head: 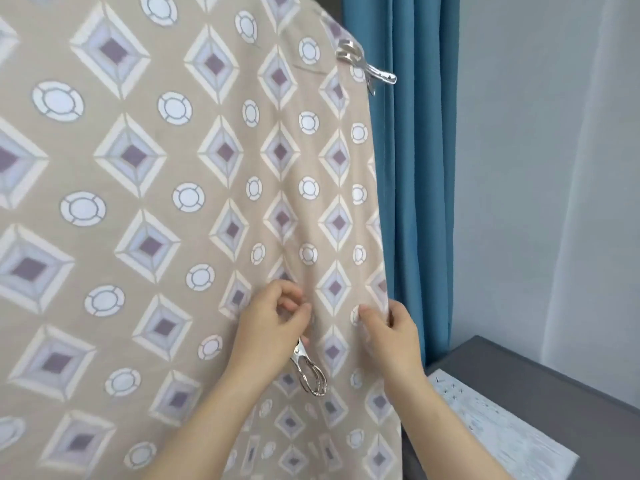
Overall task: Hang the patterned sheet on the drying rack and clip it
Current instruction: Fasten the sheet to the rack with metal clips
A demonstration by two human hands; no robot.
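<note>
The patterned sheet [173, 202], beige with diamonds and circles, hangs in front of me and fills most of the view; the drying rack beneath it is hidden. A metal clip [367, 65] grips the sheet's upper right edge. My left hand [273, 323] holds a second metal clip [310, 370] in its palm, jaws pointing down, while its fingers pinch a fold of the sheet. My right hand [391, 332] grasps the sheet's right edge at the same height.
A blue curtain [415, 185] hangs just right of the sheet, with a pale sheer curtain [554, 168] beyond it. At lower right stands a grey surface [540, 382] with a white patterned cloth or paper [491, 420] lying on it.
</note>
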